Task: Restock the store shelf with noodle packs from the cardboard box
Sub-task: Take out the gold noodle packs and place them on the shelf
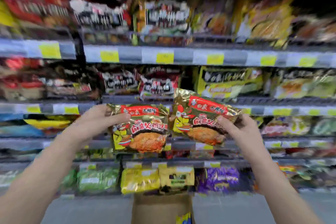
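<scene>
While my left hand (96,122) grips one noodle pack (141,131) by its top corner and my right hand (242,132) grips a tilted second pack (200,120) by its edge, both hang side by side before the shelf (272,111), cardboard box (160,209) low between my forearms.

The left pack (141,132), in the left grip (98,120), hung just beside the right pack (200,120), in the right grip (240,129), both before the shelf (181,56). The cardboard box (161,207) stood below them, before the shelf's bottom tier.
</scene>
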### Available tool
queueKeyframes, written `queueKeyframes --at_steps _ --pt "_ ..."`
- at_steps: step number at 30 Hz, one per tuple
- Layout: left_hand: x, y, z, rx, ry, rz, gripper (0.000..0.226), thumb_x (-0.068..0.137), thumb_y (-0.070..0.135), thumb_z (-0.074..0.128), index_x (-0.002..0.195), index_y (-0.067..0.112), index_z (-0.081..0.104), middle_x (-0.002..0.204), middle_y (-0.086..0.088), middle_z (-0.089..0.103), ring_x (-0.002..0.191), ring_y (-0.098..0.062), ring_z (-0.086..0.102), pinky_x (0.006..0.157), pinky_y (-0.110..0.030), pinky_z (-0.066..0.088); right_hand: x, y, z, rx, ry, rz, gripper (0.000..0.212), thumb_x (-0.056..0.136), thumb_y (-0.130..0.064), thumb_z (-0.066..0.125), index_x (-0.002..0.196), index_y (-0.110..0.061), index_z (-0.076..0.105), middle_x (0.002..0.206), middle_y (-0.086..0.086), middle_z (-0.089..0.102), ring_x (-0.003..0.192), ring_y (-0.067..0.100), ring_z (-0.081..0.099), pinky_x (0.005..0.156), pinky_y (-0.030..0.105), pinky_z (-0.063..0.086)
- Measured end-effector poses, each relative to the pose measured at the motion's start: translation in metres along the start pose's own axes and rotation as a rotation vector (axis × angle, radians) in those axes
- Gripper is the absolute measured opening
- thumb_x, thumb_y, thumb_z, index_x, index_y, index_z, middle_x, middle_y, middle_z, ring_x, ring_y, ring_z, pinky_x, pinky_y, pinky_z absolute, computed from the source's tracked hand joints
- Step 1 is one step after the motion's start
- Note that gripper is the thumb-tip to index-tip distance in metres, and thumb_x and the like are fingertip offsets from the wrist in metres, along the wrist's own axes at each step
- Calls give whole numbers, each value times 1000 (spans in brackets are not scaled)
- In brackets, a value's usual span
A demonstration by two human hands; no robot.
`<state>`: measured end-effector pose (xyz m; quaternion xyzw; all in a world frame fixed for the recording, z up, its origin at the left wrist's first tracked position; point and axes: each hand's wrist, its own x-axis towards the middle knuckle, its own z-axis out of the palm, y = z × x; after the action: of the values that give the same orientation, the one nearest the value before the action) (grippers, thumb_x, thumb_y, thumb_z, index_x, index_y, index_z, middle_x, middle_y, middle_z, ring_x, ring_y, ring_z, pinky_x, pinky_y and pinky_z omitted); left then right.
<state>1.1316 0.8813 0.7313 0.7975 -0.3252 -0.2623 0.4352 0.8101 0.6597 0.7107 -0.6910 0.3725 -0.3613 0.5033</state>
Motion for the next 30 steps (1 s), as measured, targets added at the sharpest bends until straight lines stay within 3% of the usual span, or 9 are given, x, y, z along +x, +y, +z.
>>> queueKeyframes --at_steps 4,9,11,14,16,18,20,25,30 --pt "-11 72 -27 -93 -70 138 67 60 63 86 107 17 71 100 1 79 100 -21 71 95 -43 49 -6 -87 -27 -14 10 -63 23 87 -46 72 85 -28 57 80 -13 65 75 7 63 64 23 48" --pt "-25 133 -42 -186 -20 255 92 57 70 85 123 11 60 121 1 70 112 -18 64 100 -41 47 -12 -149 -60 -61 87 -169 30 83 -51 73 98 -26 65 92 -16 74 84 4 68 76 32 51" --pt "-31 150 -39 -228 -19 323 81 61 61 86 120 11 62 111 1 75 103 -17 68 90 -38 51 -16 -158 -72 -71 99 -202 37 81 -56 74 107 -30 69 97 -14 76 89 3 70 80 33 52" --pt "-35 172 -27 -278 -30 374 50 71 46 78 104 12 63 91 2 76 66 -9 63 60 -27 46 -22 -166 -87 -55 123 -211 63 73 -63 75 123 -25 66 105 -15 74 95 6 69 82 32 52" --pt "-40 183 -20 -291 -41 397 48 73 45 80 102 11 62 85 2 75 49 -5 57 49 -20 43 -24 -170 -96 -33 125 -222 50 75 -57 74 115 -27 70 101 -15 77 92 4 72 87 37 56" --pt "-38 189 -15 -289 -50 409 72 59 59 89 106 11 65 96 -9 77 71 -19 73 64 -32 57 -24 -169 -106 -20 133 -221 32 82 -49 74 107 -30 73 100 -13 77 92 7 73 92 44 56" --pt "-39 196 -10 -277 -24 397 85 50 69 87 109 12 67 108 -14 75 100 -37 71 90 -56 54 -23 -166 -116 -15 152 -222 23 85 -45 73 103 -31 73 98 -12 77 91 7 72 93 43 55" --pt "-35 221 18 -231 -16 445 69 55 69 85 97 18 64 102 -3 74 98 -22 69 90 -48 53 -15 -163 -146 9 165 -231 17 88 -40 73 103 -31 74 100 -12 78 93 7 72 86 36 53" --pt "-32 258 53 -247 -23 488 60 63 56 83 102 14 67 92 -1 80 96 -25 74 91 -44 53 -5 -164 -190 29 179 -243 22 84 -45 73 104 -35 74 102 -13 77 96 9 73 83 38 55"
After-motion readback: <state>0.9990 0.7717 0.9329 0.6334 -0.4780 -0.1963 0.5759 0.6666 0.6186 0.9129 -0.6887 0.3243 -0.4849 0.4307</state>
